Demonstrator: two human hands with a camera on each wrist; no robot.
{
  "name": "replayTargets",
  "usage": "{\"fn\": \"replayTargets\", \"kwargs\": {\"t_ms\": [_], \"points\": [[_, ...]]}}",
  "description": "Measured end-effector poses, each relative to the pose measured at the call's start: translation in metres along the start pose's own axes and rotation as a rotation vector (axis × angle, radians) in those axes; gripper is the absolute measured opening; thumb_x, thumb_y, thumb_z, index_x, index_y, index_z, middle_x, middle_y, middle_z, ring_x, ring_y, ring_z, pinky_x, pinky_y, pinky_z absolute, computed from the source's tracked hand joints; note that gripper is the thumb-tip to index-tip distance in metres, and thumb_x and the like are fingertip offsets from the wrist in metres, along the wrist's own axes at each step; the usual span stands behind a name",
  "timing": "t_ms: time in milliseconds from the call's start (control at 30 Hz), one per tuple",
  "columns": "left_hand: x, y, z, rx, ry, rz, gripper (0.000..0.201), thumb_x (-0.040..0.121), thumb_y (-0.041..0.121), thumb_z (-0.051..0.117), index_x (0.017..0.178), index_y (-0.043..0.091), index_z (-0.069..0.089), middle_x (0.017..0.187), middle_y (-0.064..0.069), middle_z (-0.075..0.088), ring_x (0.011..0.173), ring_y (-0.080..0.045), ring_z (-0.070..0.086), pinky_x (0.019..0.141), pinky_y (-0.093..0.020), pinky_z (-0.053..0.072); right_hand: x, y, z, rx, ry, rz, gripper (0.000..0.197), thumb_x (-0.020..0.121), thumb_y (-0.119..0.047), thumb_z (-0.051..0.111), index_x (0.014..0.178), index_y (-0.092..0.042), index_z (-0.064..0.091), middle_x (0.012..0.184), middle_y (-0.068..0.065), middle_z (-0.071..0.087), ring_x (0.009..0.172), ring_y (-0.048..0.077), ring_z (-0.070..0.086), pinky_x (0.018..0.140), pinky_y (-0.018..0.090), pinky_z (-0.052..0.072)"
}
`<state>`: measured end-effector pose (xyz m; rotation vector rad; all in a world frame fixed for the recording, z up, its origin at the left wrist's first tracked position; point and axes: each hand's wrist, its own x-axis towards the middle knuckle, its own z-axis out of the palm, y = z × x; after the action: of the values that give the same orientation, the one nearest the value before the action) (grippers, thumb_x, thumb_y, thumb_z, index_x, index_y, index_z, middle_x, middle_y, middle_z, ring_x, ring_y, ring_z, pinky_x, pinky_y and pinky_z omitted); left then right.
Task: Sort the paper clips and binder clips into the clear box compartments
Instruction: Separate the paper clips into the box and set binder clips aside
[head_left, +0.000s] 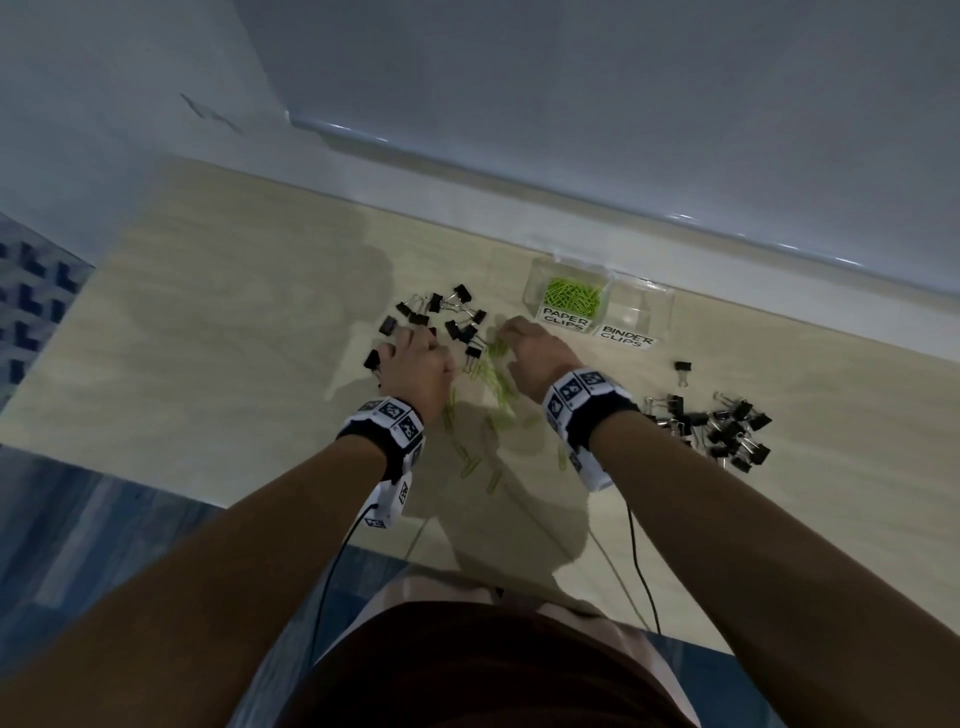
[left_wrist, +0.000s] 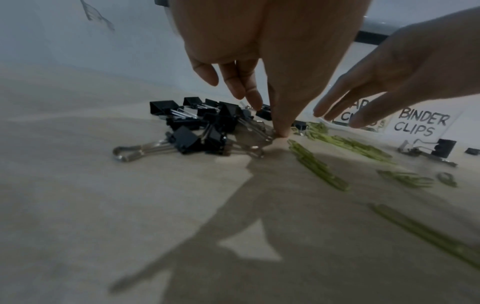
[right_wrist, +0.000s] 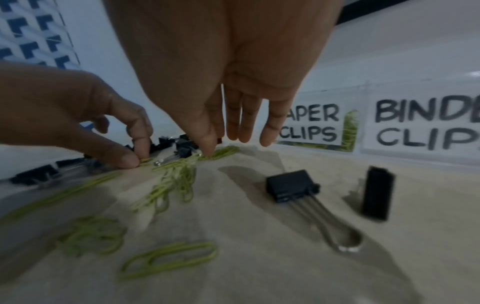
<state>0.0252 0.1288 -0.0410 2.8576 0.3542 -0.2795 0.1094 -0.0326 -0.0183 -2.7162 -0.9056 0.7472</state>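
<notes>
Green paper clips (head_left: 488, 371), black binder clips (head_left: 732, 431) (silver handles), beige table (head_left: 208, 322).

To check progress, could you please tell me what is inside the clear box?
Green paper clips on its left; the binder clips compartment looks empty. Labels cover the lower front.

The clear box (head_left: 640, 310) reads "PAPER CLIPS" (head_left: 565, 318) and "BINDER CLIPS" (head_left: 626, 338).

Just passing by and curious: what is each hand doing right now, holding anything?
Left hand: pinching a green paper clip between thumb and forefinger.
Right hand: open, fingers straight, touching the loose paper clips.
</notes>
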Motion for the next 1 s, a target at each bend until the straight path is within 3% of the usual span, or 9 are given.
{"fn": "replayTargets", "kwargs": {"t_ms": [233,333,400,500,600,700,833,1000], "points": [[0.003,0.003,-0.008,-0.072,-0.054,0.048,0.024,0.086,0.029,0.048,0.1,0.013,0.06,0.117,-0.007,0.051,0.117,-0.029,0.039,0.095,-0.046,0.033,-0.045,0.005,0.037,-0.122,0.063,-0.092,0.062,0.08,0.005,0.051,0.138,-0.012,0.038,0.141,0.009,0.037,0.117,0.031,0.046,0.098,0.044,0.043],[-0.006,0.003,-0.008,-0.089,-0.11,0.219,0.015,0.084,0.028,0.054,0.09,0.018,0.062,0.112,-0.001,0.052,0.114,-0.025,0.041,0.094,-0.043,0.032,-0.071,0.011,0.054,-0.146,0.065,-0.203,0.053,0.08,0.007,0.048,0.131,-0.007,0.047,0.133,0.012,0.046,0.106,0.035,0.052,0.091,0.046,0.045],[-0.013,0.004,-0.004,-0.024,-0.194,0.32,0.018,0.086,0.028,0.056,0.097,0.015,0.064,0.117,-0.002,0.051,0.119,-0.024,0.038,0.098,-0.042,0.03,-0.077,0.013,0.056,-0.168,0.032,-0.233,0.049,0.08,0.006,0.047,0.127,-0.008,0.052,0.129,0.012,0.049,0.1,0.036,0.053,0.087,0.045,0.047],[-0.02,0.002,0.005,-0.092,-0.181,0.319,0.029,0.088,0.018,0.057,0.115,0.005,0.06,0.124,-0.012,0.049,0.121,-0.029,0.04,0.1,-0.038,0.036,-0.062,0.007,0.042,-0.126,0.039,-0.202,0.055,0.079,0.006,0.05,0.131,-0.012,0.049,0.137,0.01,0.045,0.109,0.033,0.052,0.093,0.044,0.046],[-0.033,-0.001,0.013,-0.171,-0.122,0.239,0.033,0.09,0.017,0.056,0.119,0.0,0.057,0.12,-0.017,0.052,0.113,-0.033,0.049,0.097,-0.042,0.043,-0.039,-0.004,0.025,-0.099,0.034,-0.169,0.062,0.08,0.002,0.053,0.138,-0.014,0.041,0.146,0.009,0.035,0.122,0.032,0.044,0.1,0.042,0.04],[-0.049,-0.004,0.024,-0.179,-0.116,0.218,0.032,0.091,0.018,0.053,0.118,0.002,0.059,0.117,-0.016,0.053,0.107,-0.032,0.052,0.093,-0.039,0.047,-0.028,-0.013,0.018,-0.147,-0.053,-0.136,0.061,0.083,0.0,0.047,0.141,-0.011,0.033,0.153,0.007,0.021,0.131,0.033,0.034,0.106,0.044,0.034],[-0.056,0.002,0.025,-0.229,-0.116,0.299,0.027,0.089,0.013,0.053,0.112,0.001,0.062,0.111,-0.017,0.055,0.102,-0.033,0.052,0.089,-0.038,0.047,-0.041,-0.011,0.025,-0.24,-0.068,-0.164,0.066,0.083,0.0,0.049,0.144,-0.01,0.025,0.154,0.006,0.015,0.135,0.03,0.027,0.108,0.044,0.03],[-0.046,0.017,0.016,-0.268,-0.244,0.285,0.034,0.089,0.012,0.053,0.123,0.01,0.055,0.129,-0.01,0.05,0.115,-0.026,0.049,0.097,-0.035,0.042,-0.084,0.006,0.044,-0.252,-0.02,-0.244,0.068,0.081,0.008,0.045,0.144,-0.009,0.026,0.153,0.008,0.021,0.132,0.029,0.033,0.107,0.042,0.03]]}}
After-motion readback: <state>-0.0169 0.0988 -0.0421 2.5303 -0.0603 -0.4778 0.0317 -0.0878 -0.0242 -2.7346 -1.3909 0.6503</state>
